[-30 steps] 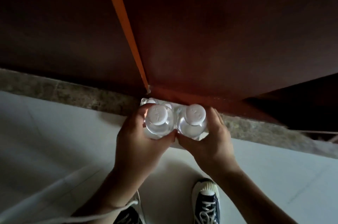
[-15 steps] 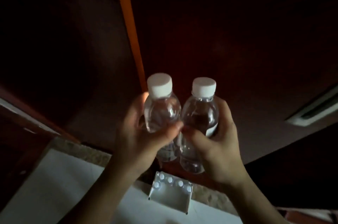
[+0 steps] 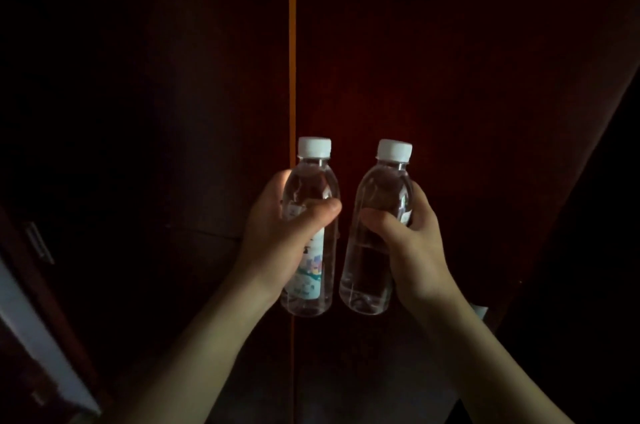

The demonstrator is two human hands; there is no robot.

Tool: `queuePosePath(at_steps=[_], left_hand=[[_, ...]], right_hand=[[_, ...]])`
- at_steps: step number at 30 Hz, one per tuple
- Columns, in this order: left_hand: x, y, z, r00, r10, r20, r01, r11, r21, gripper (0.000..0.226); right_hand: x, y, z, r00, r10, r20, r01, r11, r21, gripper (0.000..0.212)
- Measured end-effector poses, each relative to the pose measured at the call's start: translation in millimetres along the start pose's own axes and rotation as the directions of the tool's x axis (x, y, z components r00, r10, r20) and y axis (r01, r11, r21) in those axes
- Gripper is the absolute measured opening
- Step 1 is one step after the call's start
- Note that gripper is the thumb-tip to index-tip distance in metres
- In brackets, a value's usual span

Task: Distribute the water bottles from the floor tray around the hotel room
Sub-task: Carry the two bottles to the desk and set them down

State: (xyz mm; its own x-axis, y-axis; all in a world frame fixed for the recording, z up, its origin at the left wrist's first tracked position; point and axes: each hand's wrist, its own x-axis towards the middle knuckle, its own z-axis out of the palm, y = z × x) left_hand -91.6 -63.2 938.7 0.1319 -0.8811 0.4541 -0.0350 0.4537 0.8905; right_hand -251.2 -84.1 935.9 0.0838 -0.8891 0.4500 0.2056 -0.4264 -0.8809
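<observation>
Each hand carries one water bottle upright in front of a dark wooden panel with a thin orange seam running down it. The left hand has its fingers clamped round the left bottle, the thumb crossing just above the printed label; the right hand has its fingers clamped round the right bottle at mid-body. Both white caps are on, and the two bottles stand just beside each other without touching. The floor tray is out of view

The risks from here look modest but real. The light is very poor, so a foot could catch the unseen tray or a furniture edge while walking. With both hands full, nothing is free to open a door or steady a surface, and a bottle set down blind on a table edge could tip and roll. The smooth clear plastic could slip if either grip loosens, and the bottles could knock together
</observation>
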Motion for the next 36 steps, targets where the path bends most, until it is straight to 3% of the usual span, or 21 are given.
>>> queuePosePath(at_steps=[5, 10, 16, 20, 26, 34, 36], left_hand=[[7, 14, 6, 0.992, 0.015, 0.128, -0.005, 0.997, -0.080, 0.031], [9, 26, 65, 0.954, 0.033, 0.299, 0.020, 0.985, -0.173, 0.039], [-30, 56, 189, 0.819, 0.075, 0.569, 0.150, 0.929, -0.338, 0.042], [-82, 83, 278, 0.713, 0.134, 0.688, 0.229, 0.883, -0.409, 0.052], [-168, 126, 405, 0.567, 0.217, 0.794, 0.292, 0.849, -0.441, 0.059], [-291, 187, 543, 0.393, 0.270, 0.879, 0.441, 0.784, -0.437, 0.029], [-320, 200, 570, 0.341, 0.299, 0.891, 0.482, 0.759, -0.439, 0.033]], right_hand=[[-15, -23, 7, 0.995, -0.023, -0.099, 0.016, 0.998, -0.065, 0.037], [-49, -58, -43, 0.932, -0.097, -0.349, 0.008, 0.969, -0.248, 0.034], [-133, -128, -147, 0.688, -0.311, -0.655, -0.020, 0.895, -0.446, 0.040], [-210, -182, -210, 0.494, -0.425, -0.758, -0.079, 0.847, -0.526, 0.050], [-327, -255, -288, 0.231, -0.590, -0.773, -0.201, 0.749, -0.632, 0.043], [-454, -340, -366, 0.065, -0.708, -0.703, -0.363, 0.640, -0.677, 0.041], [-483, -356, -381, 0.009, -0.726, -0.688, -0.392, 0.630, -0.670, 0.042]])
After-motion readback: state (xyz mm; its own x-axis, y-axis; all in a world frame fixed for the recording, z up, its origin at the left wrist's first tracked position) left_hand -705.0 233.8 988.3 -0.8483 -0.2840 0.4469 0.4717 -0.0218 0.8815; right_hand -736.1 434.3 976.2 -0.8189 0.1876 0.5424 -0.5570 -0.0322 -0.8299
